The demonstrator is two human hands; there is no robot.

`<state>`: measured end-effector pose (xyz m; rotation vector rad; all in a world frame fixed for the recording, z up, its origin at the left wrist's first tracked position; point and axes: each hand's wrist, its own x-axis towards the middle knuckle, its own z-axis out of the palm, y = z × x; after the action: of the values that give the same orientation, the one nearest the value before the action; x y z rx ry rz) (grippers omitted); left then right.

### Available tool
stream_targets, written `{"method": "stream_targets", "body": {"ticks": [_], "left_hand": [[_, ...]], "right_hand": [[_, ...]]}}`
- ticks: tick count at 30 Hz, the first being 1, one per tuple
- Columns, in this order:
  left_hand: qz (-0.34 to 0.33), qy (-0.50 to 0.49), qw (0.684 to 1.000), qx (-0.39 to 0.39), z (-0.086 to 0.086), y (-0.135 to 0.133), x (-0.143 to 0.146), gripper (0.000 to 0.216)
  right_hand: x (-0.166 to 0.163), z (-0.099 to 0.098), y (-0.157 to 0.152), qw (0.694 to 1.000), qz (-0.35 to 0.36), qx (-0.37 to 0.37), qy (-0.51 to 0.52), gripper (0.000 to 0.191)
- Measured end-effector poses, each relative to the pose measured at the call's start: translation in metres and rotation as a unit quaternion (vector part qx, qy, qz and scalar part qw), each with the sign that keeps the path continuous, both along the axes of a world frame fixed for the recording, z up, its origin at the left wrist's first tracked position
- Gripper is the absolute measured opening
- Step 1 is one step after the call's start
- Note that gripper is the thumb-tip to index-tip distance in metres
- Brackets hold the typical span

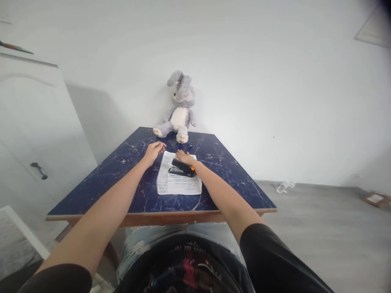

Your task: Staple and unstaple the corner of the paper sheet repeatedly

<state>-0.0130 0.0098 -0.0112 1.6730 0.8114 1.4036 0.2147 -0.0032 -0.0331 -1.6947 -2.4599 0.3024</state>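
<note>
1. While both arms stretch out over the blue marbled surface (232, 171), the work appears to be at an early point: the printed sheets (177, 183) lie flat near the middle of the surface, squared in 1 stack, and the black stapler (182, 167) with an orange tab rests on top of them, toward their far right corner.
2. Whether any staple is already in the sheets cannot be told from this view; nothing shows the stapler pressed down, so the fastening seems not yet done.
3. The left hand (153, 150) hovers just beyond the far left corner of the sheets, fingers loosely curled and half open, holding nothing; whether it touches the surface cannot be told.
4. The right hand (184, 156) lies flat and open at the far edge of the sheets, just behind the stapler, gripping nothing, with the forearm passing beside the stapler.
5. A grey plush rabbit (179, 110) sits at the far edge of the surface against the wall, apart from both hands.
</note>
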Motion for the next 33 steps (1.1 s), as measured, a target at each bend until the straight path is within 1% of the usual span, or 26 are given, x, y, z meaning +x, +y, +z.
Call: {"method": "stream_targets", "body": {"ticks": [2,4,6,8,12,15,17,19,21,23,24,26,28,29,31,33], "left_hand": [[0.03,0.009,0.999,0.001,-0.002,0.004,-0.002,0.038],[0.052,0.017,0.998,-0.003,-0.003,0.007,-0.004,0.038],[0.059,0.023,0.998,-0.009,-0.003,0.007,-0.004,0.038],[0.062,0.032,0.998,-0.009,-0.004,0.007,-0.004,0.038],[0.079,0.075,0.994,0.009,-0.005,0.006,-0.005,0.035],[0.119,0.172,0.977,0.046,-0.008,0.008,-0.006,0.03],[0.148,0.267,0.949,0.073,-0.012,0.009,-0.005,0.028],[0.165,0.366,0.913,0.072,-0.015,0.008,-0.003,0.027],[0.168,0.451,0.875,0.061,-0.018,0.007,0.001,0.03],[0.159,0.497,0.851,0.056,-0.02,0.004,0.005,0.035],[0.152,0.506,0.847,0.059,-0.02,0.003,0.007,0.035],[0.138,0.506,0.849,0.063,-0.021,0.003,0.01,0.031],[0.127,0.499,0.855,0.064,-0.021,0.003,0.012,0.026],[0.124,0.497,0.856,0.065,-0.021,0.003,0.012,0.024],[0.121,0.497,0.857,0.063,-0.022,0.004,0.013,0.021],[0.118,0.501,0.855,0.064,-0.022,0.005,0.013,0.02]], "right_hand": [[-0.025,0.001,0.003,1.0,0.012,-0.001,0.01,0.053],[-0.041,0.003,0.004,1.0,0.015,-0.002,0.017,0.051],[-0.048,0.005,0.003,1.0,0.021,-0.003,0.021,0.051],[-0.047,0.006,0.001,0.999,0.033,0.0,0.022,0.054],[-0.034,0.004,-0.006,0.999,0.042,0.005,0.016,0.061],[-0.017,0.0,-0.015,0.999,0.048,0.004,0.009,0.059],[-0.004,-0.002,-0.021,0.998,0.059,0.005,0.006,0.057],[0.007,-0.004,-0.026,0.998,0.066,0.009,0.013,0.056],[0.016,-0.004,-0.031,0.997,0.064,0.022,0.036,0.056],[0.024,0.0,-0.035,0.993,0.055,0.052,0.085,0.055],[0.028,0.003,-0.037,0.989,0.045,0.076,0.121,0.053],[0.036,0.013,-0.043,0.974,0.024,0.109,0.197,0.049],[0.043,0.025,-0.051,0.959,0.027,0.096,0.266,0.053],[0.045,0.03,-0.055,0.953,0.045,0.076,0.289,0.056],[0.046,0.036,-0.062,0.945,0.105,0.052,0.304,0.055],[0.041,0.037,-0.066,0.943,0.153,0.066,0.289,0.049]]}}
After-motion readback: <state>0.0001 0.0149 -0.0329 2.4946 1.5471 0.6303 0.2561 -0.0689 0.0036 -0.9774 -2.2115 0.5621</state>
